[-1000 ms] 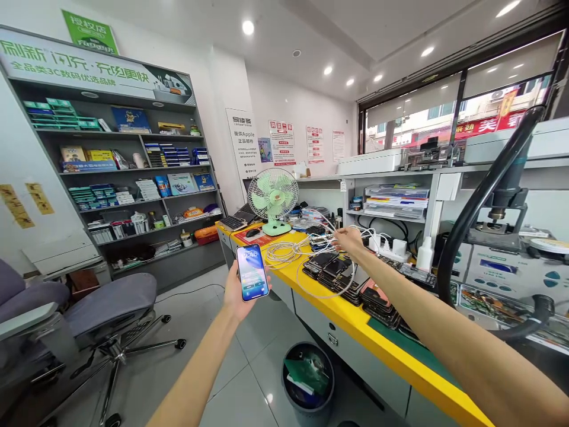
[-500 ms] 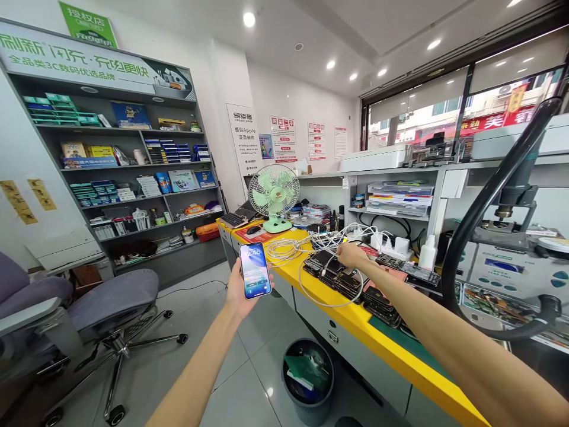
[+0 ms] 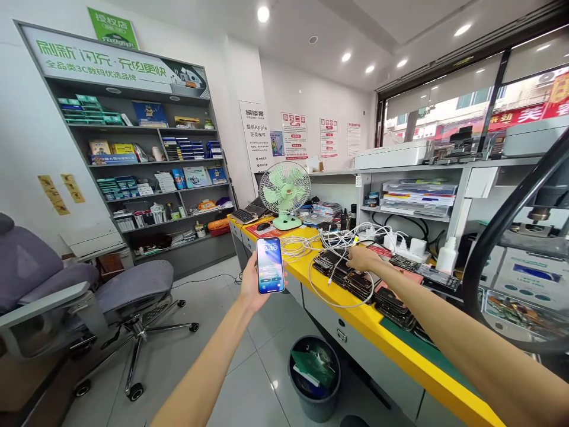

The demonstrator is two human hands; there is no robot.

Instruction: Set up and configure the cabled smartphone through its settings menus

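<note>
My left hand is wrapped around a smartphone with its screen lit and facing me, above the floor beside the bench edge. My right hand reaches over the bench, its fingers pinched on a white charging cable. From those fingers the cable's plug end hangs down to the left, and a loop of white cable droops over the yellow edge. Beneath the hand lie rows of dark phone parts. Tangled white cables and a coil spread just behind it. The fingertips are partly hidden.
On the yellow bench stands a green fan. White chargers and a white bottle sit at the back. A black tube arches at right. Below are a bin and an office chair.
The view has turned slightly left, so everything sits further right. My left hand still holds the phone, and my right hand stays at the cable with little movement.
</note>
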